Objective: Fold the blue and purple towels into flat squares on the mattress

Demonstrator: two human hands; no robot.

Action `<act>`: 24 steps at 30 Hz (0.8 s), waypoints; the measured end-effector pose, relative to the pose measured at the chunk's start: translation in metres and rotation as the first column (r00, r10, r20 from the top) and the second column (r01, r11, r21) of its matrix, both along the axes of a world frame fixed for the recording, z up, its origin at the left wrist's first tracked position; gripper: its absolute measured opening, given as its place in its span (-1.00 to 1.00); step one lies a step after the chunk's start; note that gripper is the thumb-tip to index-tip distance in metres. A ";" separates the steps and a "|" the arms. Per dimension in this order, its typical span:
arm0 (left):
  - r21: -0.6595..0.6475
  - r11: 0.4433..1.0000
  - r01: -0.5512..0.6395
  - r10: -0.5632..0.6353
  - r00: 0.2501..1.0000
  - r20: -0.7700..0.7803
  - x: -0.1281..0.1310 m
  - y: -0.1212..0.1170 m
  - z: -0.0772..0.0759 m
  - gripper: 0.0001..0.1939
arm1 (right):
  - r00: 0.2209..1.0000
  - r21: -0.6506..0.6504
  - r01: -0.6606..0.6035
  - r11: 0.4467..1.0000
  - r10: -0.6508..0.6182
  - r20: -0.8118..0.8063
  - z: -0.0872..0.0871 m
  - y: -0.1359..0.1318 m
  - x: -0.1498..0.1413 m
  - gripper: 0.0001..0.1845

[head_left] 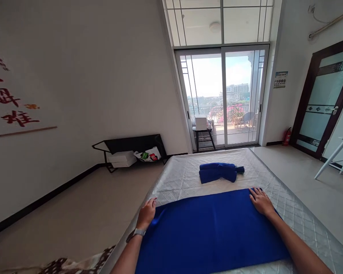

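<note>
A wide blue cloth (214,228) lies spread over the quilted silvery mattress (171,180). At its far left corner, my left hand (147,214) is closed on the edge, and the fabric creases beside it. A watch (138,232) sits on that wrist. My right hand (261,201) rests flat near the far right corner, palm down with the fingers stretched out. Beyond the cloth's far edge lies a folded blue bundle (218,172), with a darker rolled piece (240,169) at its right end.
Against the left wall stands a low black rack (131,144) with white boxes (121,158) and a plastic bag (148,155). A brown patterned blanket (74,265) is at the lower left. A sliding glass door (223,99), black stool (205,140), fire extinguisher (286,137) and white stool (334,158) surround the bed.
</note>
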State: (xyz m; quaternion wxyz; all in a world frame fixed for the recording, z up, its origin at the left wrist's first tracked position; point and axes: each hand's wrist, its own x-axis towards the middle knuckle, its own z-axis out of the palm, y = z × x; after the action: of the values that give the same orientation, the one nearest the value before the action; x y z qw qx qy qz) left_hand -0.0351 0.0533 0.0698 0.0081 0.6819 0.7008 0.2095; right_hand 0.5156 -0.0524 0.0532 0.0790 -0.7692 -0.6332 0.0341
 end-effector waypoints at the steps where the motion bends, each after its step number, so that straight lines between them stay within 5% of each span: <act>1: 0.025 1.000 0.002 -0.002 1.000 -0.018 0.002 0.000 0.001 -0.59 | 1.000 -0.003 -0.001 1.000 0.001 -0.003 0.000 0.000 0.000 -0.40; 7: -0.041 0.970 0.242 -0.245 0.963 -0.111 0.025 -0.019 -0.002 -0.60 | 1.000 -0.013 -0.004 1.000 0.004 -0.006 -0.003 0.002 0.002 -0.39; 16: -0.176 0.964 0.200 -0.220 0.970 -0.099 0.006 -0.015 -0.049 -0.43 | 1.000 -0.022 -0.011 1.000 0.012 0.010 -0.003 0.003 0.003 -0.39; 24: -0.138 0.948 0.288 -0.295 0.955 -0.040 -0.007 0.001 -0.041 -0.53 | 1.000 -0.065 -0.009 0.998 0.010 0.021 0.007 0.001 0.003 -0.41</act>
State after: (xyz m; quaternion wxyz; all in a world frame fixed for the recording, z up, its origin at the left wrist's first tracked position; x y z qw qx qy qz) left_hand -0.0419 0.0541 0.0287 0.0627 0.7819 0.6045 0.1391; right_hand 0.5183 -0.0515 0.0602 0.0470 -0.7686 -0.6363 0.0468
